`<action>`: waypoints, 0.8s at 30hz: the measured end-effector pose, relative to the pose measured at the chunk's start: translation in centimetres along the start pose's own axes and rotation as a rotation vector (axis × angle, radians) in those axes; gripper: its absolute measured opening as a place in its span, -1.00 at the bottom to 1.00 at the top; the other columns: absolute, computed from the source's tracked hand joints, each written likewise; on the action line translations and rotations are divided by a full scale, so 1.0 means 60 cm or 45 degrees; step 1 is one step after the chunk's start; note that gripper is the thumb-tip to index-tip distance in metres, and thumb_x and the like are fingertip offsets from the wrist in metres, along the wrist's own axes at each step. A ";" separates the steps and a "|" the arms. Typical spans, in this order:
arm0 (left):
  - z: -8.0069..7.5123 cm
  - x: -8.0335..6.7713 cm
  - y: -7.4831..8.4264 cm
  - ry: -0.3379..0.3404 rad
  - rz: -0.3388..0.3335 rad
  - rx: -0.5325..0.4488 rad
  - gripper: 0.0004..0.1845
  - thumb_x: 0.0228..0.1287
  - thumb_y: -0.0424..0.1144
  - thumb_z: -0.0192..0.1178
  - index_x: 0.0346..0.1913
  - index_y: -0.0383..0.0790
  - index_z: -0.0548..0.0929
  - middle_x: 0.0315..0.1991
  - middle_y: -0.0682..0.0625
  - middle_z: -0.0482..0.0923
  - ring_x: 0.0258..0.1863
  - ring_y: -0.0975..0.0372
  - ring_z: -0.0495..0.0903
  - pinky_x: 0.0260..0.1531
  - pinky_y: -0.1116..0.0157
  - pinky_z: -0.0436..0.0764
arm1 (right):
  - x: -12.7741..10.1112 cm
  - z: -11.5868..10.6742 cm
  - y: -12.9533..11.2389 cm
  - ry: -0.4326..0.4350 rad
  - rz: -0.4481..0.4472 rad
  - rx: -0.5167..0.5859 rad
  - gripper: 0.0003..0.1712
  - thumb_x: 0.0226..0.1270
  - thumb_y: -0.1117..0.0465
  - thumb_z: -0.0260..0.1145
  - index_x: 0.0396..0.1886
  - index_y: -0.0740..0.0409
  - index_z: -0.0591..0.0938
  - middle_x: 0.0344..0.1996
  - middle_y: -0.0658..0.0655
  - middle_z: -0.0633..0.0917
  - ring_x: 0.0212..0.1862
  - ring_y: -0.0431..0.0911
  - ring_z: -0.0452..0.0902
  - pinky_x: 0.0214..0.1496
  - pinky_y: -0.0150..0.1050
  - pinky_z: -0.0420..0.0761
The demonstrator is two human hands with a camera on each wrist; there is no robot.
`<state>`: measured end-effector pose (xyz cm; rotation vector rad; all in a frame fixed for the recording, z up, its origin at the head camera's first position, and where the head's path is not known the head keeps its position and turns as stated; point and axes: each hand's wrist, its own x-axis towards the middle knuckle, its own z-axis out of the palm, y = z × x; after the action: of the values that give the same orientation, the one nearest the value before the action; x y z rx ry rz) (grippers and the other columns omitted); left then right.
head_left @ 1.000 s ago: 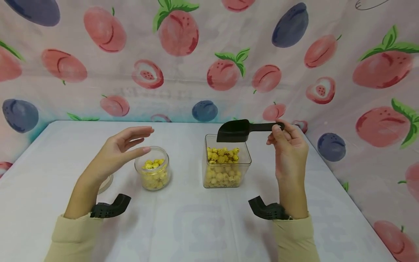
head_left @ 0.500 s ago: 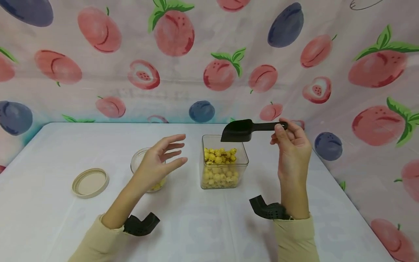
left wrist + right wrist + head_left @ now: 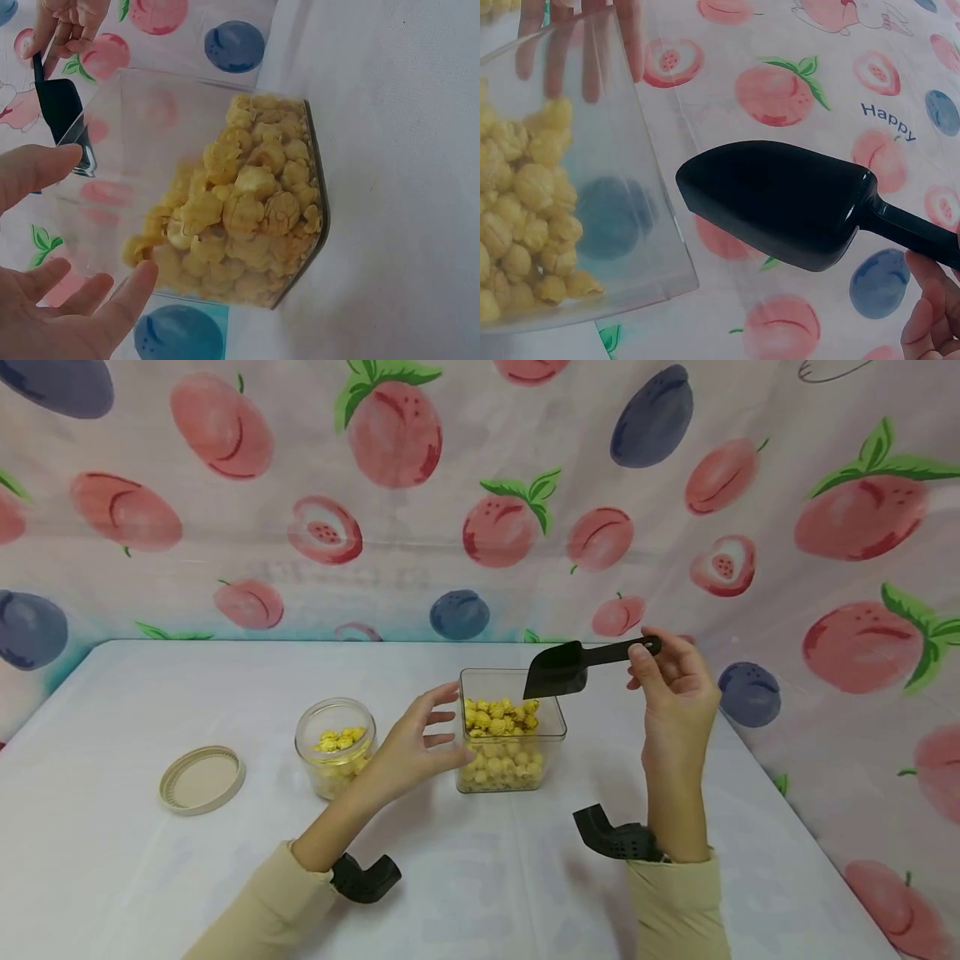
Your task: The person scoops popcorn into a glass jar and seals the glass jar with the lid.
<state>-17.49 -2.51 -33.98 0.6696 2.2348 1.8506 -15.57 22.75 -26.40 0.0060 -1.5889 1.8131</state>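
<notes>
In the head view a clear square container (image 3: 551, 752) partly filled with yellow popcorn (image 3: 498, 722) stands mid-table. My left hand (image 3: 412, 743) is at its left side, fingers spread and relaxed, thumb in front of the near left corner. The left wrist view shows the thumb and fingertips (image 3: 142, 274) close around the container's wall. My right hand (image 3: 678, 697) pinches the handle end of a black scoop (image 3: 557, 670), held over the container's right rear rim with its tip tilted down to the left. The scoop's bowl (image 3: 772, 202) looks dark, its inside hidden.
A round clear jar (image 3: 335, 760) with some popcorn stands left of the container, just behind my left wrist. Farther left a beige round lid (image 3: 201, 780) lies on the white table (image 3: 480, 877). A fruit-print cloth (image 3: 420, 527) hangs behind and along the right.
My left hand has moved right from the jar to the container's left side, uncovering the jar and the lid. The scoop has shifted slightly right, its tip now tilted lower.
</notes>
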 end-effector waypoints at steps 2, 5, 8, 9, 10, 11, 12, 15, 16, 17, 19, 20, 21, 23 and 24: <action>0.003 0.000 0.000 0.013 -0.010 0.006 -0.12 0.04 -0.34 0.35 0.41 -0.10 0.12 0.39 -0.06 0.12 0.28 -0.01 0.27 0.18 0.04 0.45 | 0.000 0.000 0.002 -0.021 -0.027 -0.051 -0.75 0.15 0.31 0.36 -0.13 0.18 0.66 -0.53 -0.01 0.60 -0.45 -0.17 0.48 -0.41 -0.44 0.54; 0.006 0.001 -0.001 0.035 -0.022 -0.004 -0.15 0.05 -0.35 0.34 0.40 -0.15 0.14 0.39 -0.06 0.12 0.26 -0.01 0.30 0.16 0.06 0.47 | -0.001 0.001 0.004 -0.057 -0.072 -0.128 -0.72 0.17 0.31 0.34 -0.09 0.24 0.64 -0.53 -0.04 0.59 -0.44 -0.17 0.46 -0.40 -0.45 0.53; 0.008 0.003 -0.003 0.044 -0.036 -0.031 -0.17 0.05 -0.36 0.34 0.39 -0.17 0.16 0.38 -0.06 0.13 0.24 0.00 0.33 0.13 0.09 0.50 | -0.002 0.001 0.006 -0.083 -0.112 -0.203 -0.69 0.19 0.31 0.33 -0.06 0.29 0.63 -0.53 -0.06 0.59 -0.43 -0.18 0.45 -0.40 -0.45 0.52; 0.008 0.004 -0.003 0.045 -0.039 -0.042 -0.17 0.05 -0.36 0.34 0.39 -0.17 0.16 0.37 -0.06 0.14 0.24 0.00 0.33 0.12 0.10 0.51 | -0.003 0.001 0.007 -0.087 -0.121 -0.235 -0.67 0.19 0.30 0.33 -0.05 0.31 0.61 -0.52 -0.08 0.59 -0.43 -0.18 0.45 -0.39 -0.45 0.52; 0.009 0.004 -0.004 0.047 -0.042 -0.050 -0.17 0.05 -0.36 0.34 0.39 -0.17 0.17 0.37 -0.06 0.14 0.24 0.00 0.33 0.11 0.11 0.52 | -0.003 0.002 0.008 -0.094 -0.127 -0.259 -0.68 0.19 0.30 0.33 -0.04 0.31 0.62 -0.51 -0.09 0.60 -0.42 -0.18 0.45 -0.39 -0.45 0.52; 0.009 0.004 -0.004 0.046 -0.043 -0.059 -0.18 0.05 -0.36 0.34 0.38 -0.16 0.17 0.37 -0.06 0.14 0.24 0.00 0.33 0.10 0.12 0.53 | -0.004 0.003 0.008 -0.099 -0.134 -0.290 -0.68 0.20 0.29 0.32 -0.04 0.29 0.62 -0.49 -0.10 0.60 -0.42 -0.19 0.45 -0.38 -0.44 0.52; 0.009 0.004 -0.004 0.047 -0.044 -0.064 -0.18 0.06 -0.36 0.34 0.38 -0.15 0.18 0.36 -0.06 0.14 0.24 0.01 0.34 0.10 0.13 0.54 | -0.005 0.003 0.008 -0.107 -0.141 -0.320 -0.68 0.21 0.28 0.32 -0.03 0.28 0.62 -0.47 -0.12 0.61 -0.41 -0.19 0.45 -0.37 -0.45 0.52; 0.008 0.004 -0.005 0.046 -0.047 -0.076 -0.20 0.06 -0.35 0.34 0.37 -0.14 0.20 0.36 -0.06 0.15 0.24 0.01 0.35 0.07 0.15 0.55 | -0.008 0.005 0.009 -0.134 -0.160 -0.417 -0.67 0.23 0.25 0.31 -0.01 0.23 0.62 -0.42 -0.18 0.61 -0.38 -0.22 0.47 -0.34 -0.46 0.53; 0.008 0.003 -0.006 0.045 -0.047 -0.079 -0.20 0.06 -0.35 0.34 0.37 -0.13 0.20 0.36 -0.06 0.16 0.24 0.01 0.35 0.06 0.15 0.56 | -0.008 0.005 0.010 -0.144 -0.168 -0.440 -0.67 0.23 0.25 0.30 0.00 0.21 0.62 -0.41 -0.19 0.60 -0.37 -0.23 0.48 -0.33 -0.47 0.53; 0.008 0.003 -0.006 0.045 -0.048 -0.082 -0.21 0.06 -0.35 0.34 0.37 -0.13 0.21 0.36 -0.06 0.16 0.24 0.01 0.36 0.06 0.16 0.56 | -0.009 0.006 0.011 -0.155 -0.179 -0.466 -0.67 0.24 0.24 0.30 0.01 0.19 0.62 -0.40 -0.21 0.60 -0.35 -0.24 0.49 -0.32 -0.48 0.53; 0.008 0.002 -0.006 0.047 -0.049 -0.086 -0.21 0.07 -0.35 0.34 0.36 -0.13 0.21 0.35 -0.06 0.17 0.23 0.01 0.37 0.04 0.16 0.57 | -0.010 0.008 0.013 -0.174 -0.203 -0.495 -0.67 0.24 0.23 0.30 0.01 0.17 0.63 -0.39 -0.24 0.60 -0.33 -0.24 0.51 -0.29 -0.49 0.53; 0.007 0.002 -0.006 0.047 -0.048 -0.088 -0.21 0.07 -0.36 0.34 0.36 -0.14 0.21 0.35 -0.07 0.17 0.23 0.00 0.37 0.04 0.17 0.58 | -0.011 0.009 0.014 -0.181 -0.220 -0.506 -0.67 0.24 0.23 0.30 0.01 0.17 0.63 -0.39 -0.24 0.59 -0.31 -0.25 0.51 -0.28 -0.49 0.52; 0.007 0.002 -0.006 0.047 -0.048 -0.091 -0.22 0.07 -0.36 0.34 0.36 -0.14 0.22 0.35 -0.07 0.17 0.22 0.00 0.38 0.03 0.17 0.58 | -0.011 0.011 0.015 -0.188 -0.238 -0.512 -0.67 0.23 0.23 0.31 0.00 0.18 0.63 -0.39 -0.23 0.60 -0.31 -0.25 0.50 -0.27 -0.49 0.52; 0.007 0.002 -0.006 0.047 -0.046 -0.095 -0.23 0.07 -0.36 0.34 0.36 -0.14 0.22 0.35 -0.08 0.17 0.22 0.00 0.38 0.02 0.18 0.59 | -0.011 0.014 0.018 -0.203 -0.279 -0.526 -0.68 0.23 0.23 0.31 -0.01 0.19 0.64 -0.38 -0.16 0.61 -0.30 -0.25 0.49 -0.24 -0.50 0.50; 0.007 0.002 -0.006 0.047 -0.044 -0.096 -0.23 0.08 -0.36 0.33 0.36 -0.14 0.22 0.35 -0.08 0.18 0.21 -0.01 0.38 0.02 0.19 0.59 | -0.012 0.016 0.020 -0.212 -0.306 -0.537 -0.68 0.22 0.24 0.32 -0.02 0.21 0.64 -0.38 -0.10 0.62 -0.30 -0.26 0.49 -0.24 -0.50 0.49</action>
<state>-17.53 -2.14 -34.42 0.5849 2.1721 1.9348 -16.06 21.62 -27.49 0.1497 -1.9699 1.2988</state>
